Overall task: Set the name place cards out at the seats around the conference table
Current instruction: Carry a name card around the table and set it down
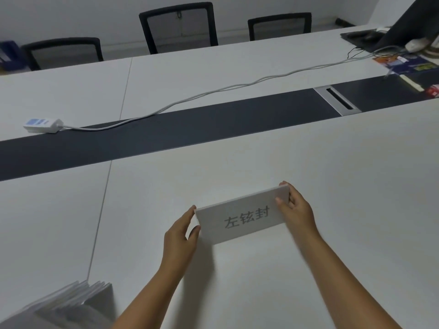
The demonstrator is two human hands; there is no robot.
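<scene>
A white name place card [242, 216] with three grey printed characters stands on the white conference table [308, 174], its printed face toward me. My left hand [181, 236] pinches its left end between thumb and fingers. My right hand [293, 207] pinches its right end, thumb on the front face and fingers behind. A stack of several more white place cards [71, 302] lies at the table's near left corner, beside my left forearm.
A dark strip [166, 131] runs along the table's middle with a metal cable hatch [337, 98]. A white power strip [44, 124] and its cable [213, 91] lie beyond it. Three black mesh chairs [178, 27] stand at the far side. Clutter sits at the far right [403, 60].
</scene>
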